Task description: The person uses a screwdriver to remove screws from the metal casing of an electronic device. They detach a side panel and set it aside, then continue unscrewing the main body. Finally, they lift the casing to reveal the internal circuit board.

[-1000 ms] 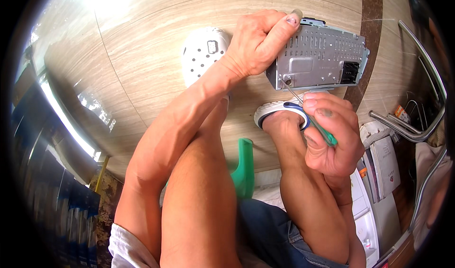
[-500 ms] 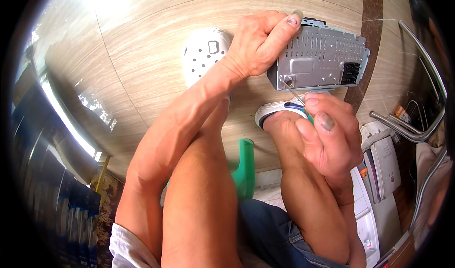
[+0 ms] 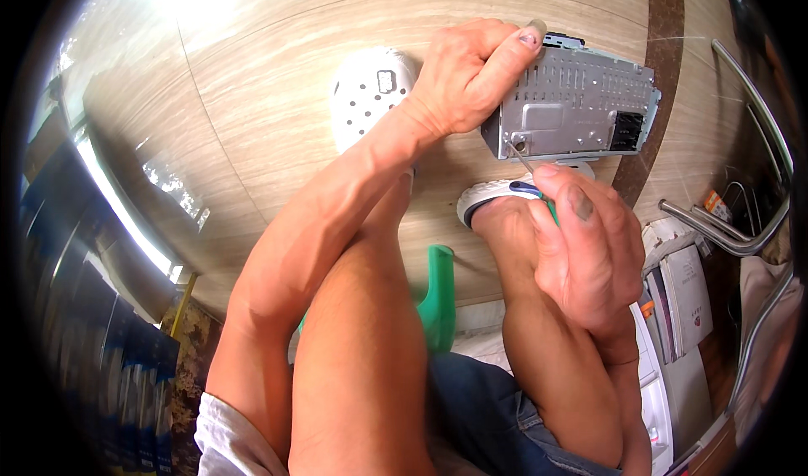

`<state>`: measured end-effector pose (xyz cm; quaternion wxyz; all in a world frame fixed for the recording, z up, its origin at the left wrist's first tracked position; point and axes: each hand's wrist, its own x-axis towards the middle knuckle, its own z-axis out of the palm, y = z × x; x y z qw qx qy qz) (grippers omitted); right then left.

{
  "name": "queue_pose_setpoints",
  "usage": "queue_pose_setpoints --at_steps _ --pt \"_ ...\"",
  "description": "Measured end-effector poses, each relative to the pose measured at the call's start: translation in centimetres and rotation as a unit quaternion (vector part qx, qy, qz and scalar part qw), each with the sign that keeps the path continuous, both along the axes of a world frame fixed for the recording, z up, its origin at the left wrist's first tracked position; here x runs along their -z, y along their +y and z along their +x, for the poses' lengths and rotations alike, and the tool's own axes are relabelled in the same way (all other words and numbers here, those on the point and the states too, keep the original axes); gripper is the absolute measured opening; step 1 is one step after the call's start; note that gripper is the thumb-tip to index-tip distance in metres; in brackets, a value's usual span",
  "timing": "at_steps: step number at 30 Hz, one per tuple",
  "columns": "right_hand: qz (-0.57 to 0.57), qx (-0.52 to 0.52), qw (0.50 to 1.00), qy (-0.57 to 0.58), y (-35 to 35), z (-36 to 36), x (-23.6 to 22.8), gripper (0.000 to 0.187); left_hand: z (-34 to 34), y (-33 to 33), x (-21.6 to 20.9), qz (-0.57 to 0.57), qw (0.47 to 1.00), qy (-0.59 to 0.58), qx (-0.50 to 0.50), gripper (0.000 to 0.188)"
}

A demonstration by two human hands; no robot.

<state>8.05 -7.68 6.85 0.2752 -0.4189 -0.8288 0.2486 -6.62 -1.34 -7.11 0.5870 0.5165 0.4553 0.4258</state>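
Observation:
A silver metal car stereo [image 3: 581,97], with slotted vents and a black connector block at its right end, is tilted up over the floor in front of me. My left hand [image 3: 471,76] grips its left end, thumb on the top edge and the other fingers mostly hidden. My right hand [image 3: 589,240], below the stereo, pinches a thin screwdriver [image 3: 523,161] with a green and blue handle. The screwdriver's tip meets the lower left corner of the stereo's back, near a small round hole. Whether it sits in a screw is too small to tell.
A white clog [image 3: 366,97] is left of the stereo, another [image 3: 484,196] under it. Between my legs shows green plastic [image 3: 439,299]. Bent chrome tubes [image 3: 715,228] and papers [image 3: 686,287] are at right; blue packages [image 3: 126,409] line the lower left.
The view has shifted slightly, moving everything a little to the right. My right fingers have changed their hold on the screwdriver handle a little; its tip stays at the same corner.

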Motion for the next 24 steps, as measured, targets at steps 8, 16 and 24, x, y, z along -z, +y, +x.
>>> queue_pose_setpoints --at_steps 8,16,24 --pt "0.003 0.022 1.0 -0.01 0.5 -0.3 1.0 0.047 -0.2 -0.2 0.1 -0.005 1.0 0.009 0.005 0.049" --pt "-0.012 0.005 0.999 -0.038 -0.6 0.7 0.1 0.038 0.0 0.0 -0.3 -0.024 1.0 0.009 0.01 0.049" --pt "0.015 -0.01 0.999 0.046 0.0 -0.5 1.5 0.041 0.0 -0.1 -0.2 -0.044 0.999 -0.007 -0.005 0.05"
